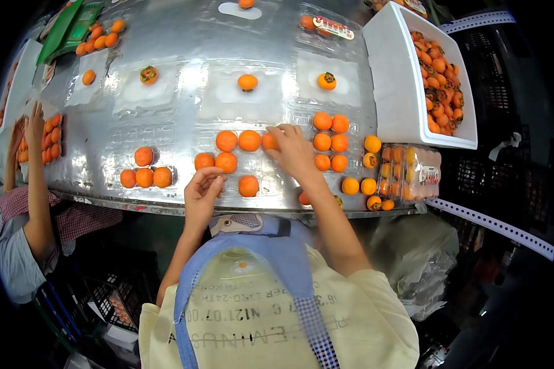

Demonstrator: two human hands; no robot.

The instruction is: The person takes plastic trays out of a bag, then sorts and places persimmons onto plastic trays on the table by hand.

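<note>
My right hand [292, 152] has its fingers over an orange persimmon [269, 141], at the right end of the far row in a clear plastic tray [271, 178]. Beside it sit two more persimmons, and several others lie nearer. My left hand [201, 192] is at the tray's near left, fingers loosely bent and apart, nothing visible in them. Just beyond its fingertips is a persimmon [226, 163]; whether they touch is unclear. A tray to the right holds paired persimmons [322, 142], and one to the left holds several persimmons [144, 177].
A white foam box [400, 80] full of persimmons stands at right. Loose persimmons [350, 186] and a labelled clear pack [421, 174] lie near the right edge. Tray lids [221, 101] lie behind. At far left, a co-worker's hands [34, 126] are at another persimmon tray.
</note>
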